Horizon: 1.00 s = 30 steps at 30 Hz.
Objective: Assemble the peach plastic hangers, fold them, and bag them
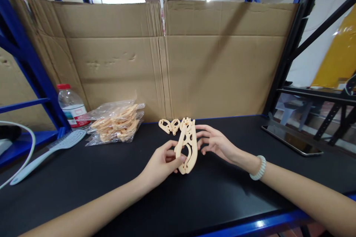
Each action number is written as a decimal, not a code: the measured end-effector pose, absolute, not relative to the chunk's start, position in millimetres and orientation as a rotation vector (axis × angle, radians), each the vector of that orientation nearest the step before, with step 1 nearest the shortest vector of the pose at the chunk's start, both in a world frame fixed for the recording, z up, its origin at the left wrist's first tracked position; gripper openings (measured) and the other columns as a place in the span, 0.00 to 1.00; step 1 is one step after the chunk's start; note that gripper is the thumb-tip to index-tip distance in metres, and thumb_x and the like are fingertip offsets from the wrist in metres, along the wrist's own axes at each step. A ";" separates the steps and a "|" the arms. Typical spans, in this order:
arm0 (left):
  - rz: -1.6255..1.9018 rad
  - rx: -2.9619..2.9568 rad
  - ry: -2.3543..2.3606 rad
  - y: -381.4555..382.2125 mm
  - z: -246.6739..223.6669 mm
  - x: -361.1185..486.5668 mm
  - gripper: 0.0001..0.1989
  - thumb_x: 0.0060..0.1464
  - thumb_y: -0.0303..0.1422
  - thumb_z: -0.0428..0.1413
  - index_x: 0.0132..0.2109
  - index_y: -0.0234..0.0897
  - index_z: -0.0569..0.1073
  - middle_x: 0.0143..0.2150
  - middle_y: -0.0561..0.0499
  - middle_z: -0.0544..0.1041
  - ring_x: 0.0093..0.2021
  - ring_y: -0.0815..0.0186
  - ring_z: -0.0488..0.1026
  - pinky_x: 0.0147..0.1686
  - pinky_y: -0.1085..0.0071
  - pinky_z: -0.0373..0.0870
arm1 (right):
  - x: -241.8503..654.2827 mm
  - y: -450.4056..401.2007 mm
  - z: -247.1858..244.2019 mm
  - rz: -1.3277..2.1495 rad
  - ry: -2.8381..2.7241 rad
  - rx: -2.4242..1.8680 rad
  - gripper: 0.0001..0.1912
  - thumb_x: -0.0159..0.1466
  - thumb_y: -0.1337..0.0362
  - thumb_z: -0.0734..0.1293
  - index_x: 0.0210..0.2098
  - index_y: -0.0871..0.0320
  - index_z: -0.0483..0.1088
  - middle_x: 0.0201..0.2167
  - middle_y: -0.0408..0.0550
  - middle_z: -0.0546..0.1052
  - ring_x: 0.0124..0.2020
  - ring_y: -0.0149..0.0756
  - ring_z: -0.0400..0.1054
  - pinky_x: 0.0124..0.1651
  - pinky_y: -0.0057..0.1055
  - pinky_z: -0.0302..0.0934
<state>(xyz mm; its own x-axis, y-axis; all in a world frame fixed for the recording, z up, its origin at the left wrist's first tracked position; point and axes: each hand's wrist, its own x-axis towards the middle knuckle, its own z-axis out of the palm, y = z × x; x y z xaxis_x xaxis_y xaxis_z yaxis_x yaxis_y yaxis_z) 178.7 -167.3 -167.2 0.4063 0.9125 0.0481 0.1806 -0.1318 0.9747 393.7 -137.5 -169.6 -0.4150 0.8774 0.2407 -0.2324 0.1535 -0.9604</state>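
Observation:
A cream plastic folding hanger (194, 155), folded into a long narrow shape, is held up over the black table at the centre. My left hand (164, 161) grips its lower left side, with the thumb across the front. Close to the upper right side of the hanger is my right hand (215, 141), its fingers apart and slightly bent; whether a fingertip touches the hanger is hard to tell. Behind, near the cardboard, another cream folded hanger (166, 126) lies on the table, with more cream pieces beside it, partly hidden by the held one.
Clear plastic bags of cream hangers (116, 122) lie at the back left. Beside them are a bottle with a red cap (72, 109) and a light blue hairbrush (50, 152). A phone (292, 140) rests at the right. Cardboard (222, 66) walls the table's back edge (239, 117).

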 end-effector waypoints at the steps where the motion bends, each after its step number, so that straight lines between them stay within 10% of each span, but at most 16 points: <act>1: 0.905 1.634 1.007 -165.6 -168.7 176.7 0.17 0.47 0.39 0.62 0.41 0.38 0.67 0.30 0.51 0.79 0.29 0.65 0.75 0.25 0.74 0.69 | 394.6 -138.4 -169.4 1.513 -1.436 -0.688 0.23 0.52 0.70 0.64 0.49 0.55 0.64 0.40 0.49 0.72 0.30 0.31 0.68 0.26 0.27 0.63; 10: 1.000 1.889 1.041 -163.6 -176.5 171.8 0.11 0.56 0.40 0.54 0.41 0.37 0.67 0.33 0.52 0.75 0.31 0.66 0.72 0.28 0.73 0.67 | 393.3 -141.4 -171.6 1.457 -1.533 -0.862 0.15 0.52 0.56 0.74 0.28 0.62 0.69 0.22 0.40 0.67 0.20 0.23 0.60 0.23 0.23 0.56; 26: 0.819 1.940 0.767 -166.7 -163.9 166.7 0.12 0.61 0.42 0.48 0.46 0.39 0.63 0.43 0.50 0.68 0.43 0.63 0.66 0.44 0.67 0.60 | 402.0 -135.1 -177.1 1.443 -1.339 -0.689 0.13 0.57 0.60 0.72 0.33 0.59 0.65 0.30 0.43 0.74 0.32 0.30 0.72 0.37 0.30 0.69; 30: 0.734 1.683 0.695 -166.5 -161.8 170.7 0.16 0.58 0.47 0.49 0.43 0.40 0.60 0.46 0.47 0.69 0.31 0.68 0.70 0.31 0.70 0.62 | 391.8 -143.9 -176.0 1.433 -1.334 -0.617 0.10 0.58 0.62 0.71 0.33 0.59 0.65 0.32 0.43 0.75 0.35 0.30 0.73 0.38 0.28 0.70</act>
<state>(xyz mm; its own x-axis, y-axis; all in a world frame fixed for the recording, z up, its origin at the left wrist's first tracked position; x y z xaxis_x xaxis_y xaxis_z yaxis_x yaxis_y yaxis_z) 170.7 -166.5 -161.8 0.6336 0.7650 0.1155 0.0742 -0.2087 0.9752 391.8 -143.9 -176.0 -0.3314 0.9043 0.2690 -0.3325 0.1549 -0.9303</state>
